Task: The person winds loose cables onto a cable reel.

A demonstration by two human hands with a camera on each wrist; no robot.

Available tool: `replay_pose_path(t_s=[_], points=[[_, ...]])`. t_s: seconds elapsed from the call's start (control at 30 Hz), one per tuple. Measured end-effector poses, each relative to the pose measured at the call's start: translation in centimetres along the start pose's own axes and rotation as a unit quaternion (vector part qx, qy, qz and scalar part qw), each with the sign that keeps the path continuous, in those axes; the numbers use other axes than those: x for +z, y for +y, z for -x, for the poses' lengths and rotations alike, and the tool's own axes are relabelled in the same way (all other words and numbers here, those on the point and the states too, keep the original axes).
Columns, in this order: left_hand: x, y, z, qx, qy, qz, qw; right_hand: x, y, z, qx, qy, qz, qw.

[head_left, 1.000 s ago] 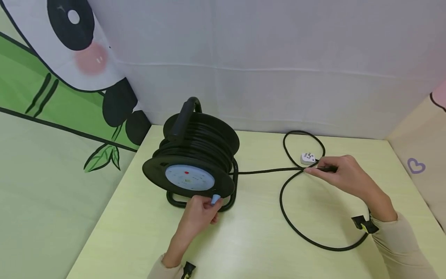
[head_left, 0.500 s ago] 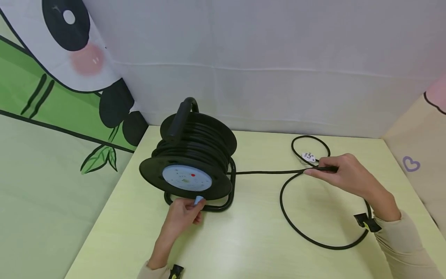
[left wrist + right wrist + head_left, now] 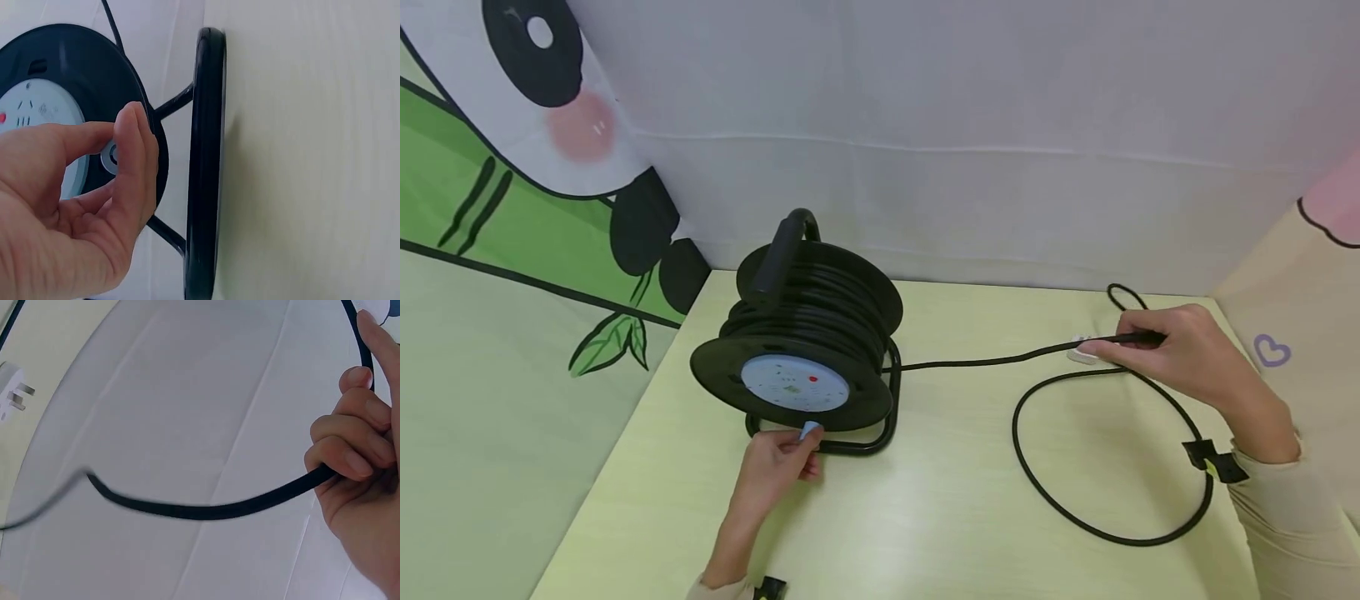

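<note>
A black cable reel (image 3: 808,312) stands at the left of the table, its round face (image 3: 794,383) pale blue with socket holes and a red button. My left hand (image 3: 767,471) pinches the small light-blue knob (image 3: 809,429) at the disc's lower edge; in the left wrist view thumb and fingers close round this knob (image 3: 109,157). To the right, my right hand (image 3: 1195,354) grips the black cable (image 3: 970,363), which runs from it to the reel. Several fingers curl round the cable (image 3: 219,511) in the right wrist view. A white three-pin plug (image 3: 12,390) lies behind, partly hidden in the head view.
Loose cable (image 3: 1026,467) forms a wide loop on the pale table (image 3: 940,500) below the right hand. The reel's tubular stand (image 3: 857,447) rests on the tabletop. A grey-white cloth (image 3: 970,208) hangs behind, with a cartoon print (image 3: 535,208) at left.
The left hand has moved left with the knob, and the disc's face has turned. My right hand has shifted right and slightly back with the cable; the small far loop has shrunk.
</note>
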State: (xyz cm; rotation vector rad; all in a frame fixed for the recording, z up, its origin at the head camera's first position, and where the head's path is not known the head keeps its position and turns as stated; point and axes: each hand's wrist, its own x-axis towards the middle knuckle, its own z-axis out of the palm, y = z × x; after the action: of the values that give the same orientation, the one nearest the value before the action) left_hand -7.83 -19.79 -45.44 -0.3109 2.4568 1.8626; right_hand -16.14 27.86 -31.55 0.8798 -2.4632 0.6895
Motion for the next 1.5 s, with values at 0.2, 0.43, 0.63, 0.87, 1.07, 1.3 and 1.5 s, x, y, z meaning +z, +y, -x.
replay_pose_path(t_s=[0.2, 0.43, 0.63, 0.87, 1.07, 1.3, 1.5], points=[[-2.0, -0.5, -0.3, -0.021, 0.028, 0.000, 0.9994, -0.5, 1.1, 1.6, 0.016, 0.003, 0.012, 1.000], [-4.9, 0.0, -0.5, -0.040, 0.061, 0.022, 0.9971, -0.2, 2.4, 3.8, 0.029, 0.005, 0.033, 0.999], [-6.9, 1.1, -0.5, -0.039, 0.073, 0.027, 0.9962, 0.0, 3.1, 5.1, 0.063, 0.006, 0.040, 0.997], [-8.4, 2.2, -0.4, -0.038, 0.091, 0.023, 0.9948, 0.2, 3.6, 6.1, 0.063, 0.000, 0.064, 0.996], [-9.1, 3.4, -0.1, -0.020, 0.112, 0.035, 0.9929, 0.2, 3.7, 6.9, 0.084, -0.014, 0.077, 0.993], [-9.3, 5.2, 0.3, 0.001, 0.129, 0.081, 0.9883, 0.4, 4.2, 7.5, 0.099, -0.035, 0.087, 0.991], [-8.8, 7.3, 0.7, 0.018, 0.141, 0.089, 0.9858, 0.5, 5.6, 7.9, 0.113, -0.044, 0.083, 0.989]])
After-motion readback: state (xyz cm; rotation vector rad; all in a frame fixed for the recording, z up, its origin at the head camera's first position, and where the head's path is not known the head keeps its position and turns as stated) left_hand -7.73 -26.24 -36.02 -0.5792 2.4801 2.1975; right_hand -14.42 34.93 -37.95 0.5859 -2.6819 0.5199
